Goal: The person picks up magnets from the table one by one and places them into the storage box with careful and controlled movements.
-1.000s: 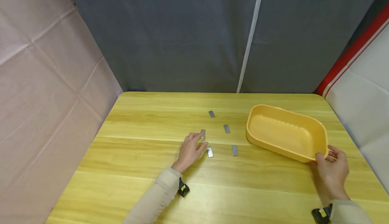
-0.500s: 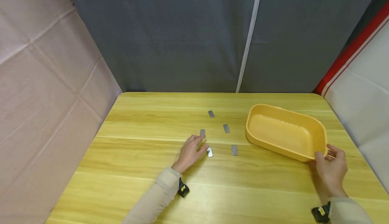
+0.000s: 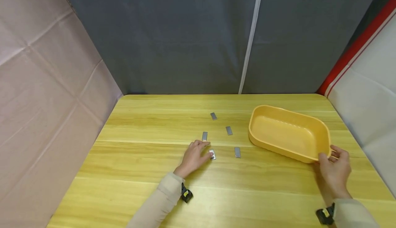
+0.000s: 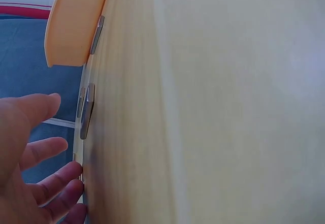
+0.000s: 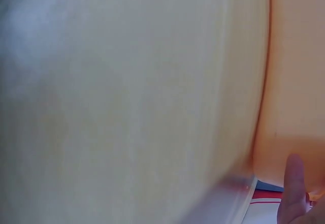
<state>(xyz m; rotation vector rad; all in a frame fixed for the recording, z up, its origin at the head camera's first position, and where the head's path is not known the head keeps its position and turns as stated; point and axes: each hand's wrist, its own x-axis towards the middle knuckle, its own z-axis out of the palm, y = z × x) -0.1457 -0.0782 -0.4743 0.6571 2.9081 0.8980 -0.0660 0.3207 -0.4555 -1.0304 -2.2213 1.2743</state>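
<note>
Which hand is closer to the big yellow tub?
Right: the right hand holds the yellow tub by its near right corner; the left hand is away to its left, near small gray pieces.

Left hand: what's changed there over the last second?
The left hand eased back toward the person: its index fingertip came off the leftmost tile, and its thumb now overlaps the bright tile in the head view. Nothing was picked up. The right hand still grips the tray; tray and tiles stayed put.
</note>
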